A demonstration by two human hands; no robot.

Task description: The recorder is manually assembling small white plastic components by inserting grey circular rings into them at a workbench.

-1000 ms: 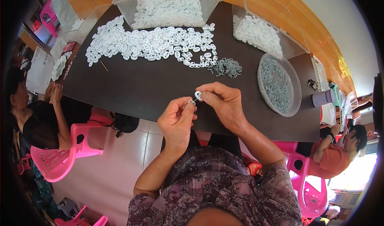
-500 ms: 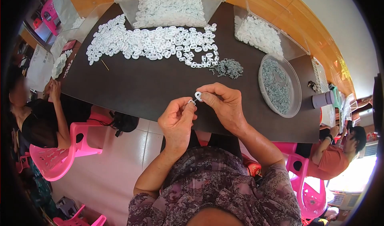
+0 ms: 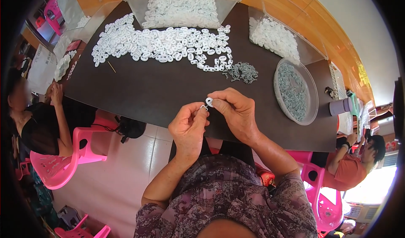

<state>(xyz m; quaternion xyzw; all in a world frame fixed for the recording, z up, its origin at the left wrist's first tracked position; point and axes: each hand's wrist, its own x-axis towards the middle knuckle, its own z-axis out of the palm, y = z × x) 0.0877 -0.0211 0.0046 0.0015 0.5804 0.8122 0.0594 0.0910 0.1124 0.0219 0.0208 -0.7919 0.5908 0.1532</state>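
My right hand [image 3: 236, 111] pinches a small white plastic ring piece [image 3: 209, 101] between thumb and forefinger, just above the near edge of the dark table [image 3: 147, 90]. My left hand [image 3: 188, 126] meets it from the left, its fingertips closed on a tiny grey metal part that touches the white piece. A broad spread of the same white plastic pieces [image 3: 160, 44] lies across the far half of the table. A small heap of grey metal parts [image 3: 241, 72] sits beyond my right hand.
A clear tub of white pieces [image 3: 181, 6] stands at the far edge, another clear tub [image 3: 278, 37] at far right. A round clear dish of grey parts [image 3: 295, 90] lies right. One person sits at left on a pink chair [image 3: 59, 166], another at right [image 3: 350, 162].
My hands stay together at the table edge with only slight finger movement. The person at left has shifted a little.
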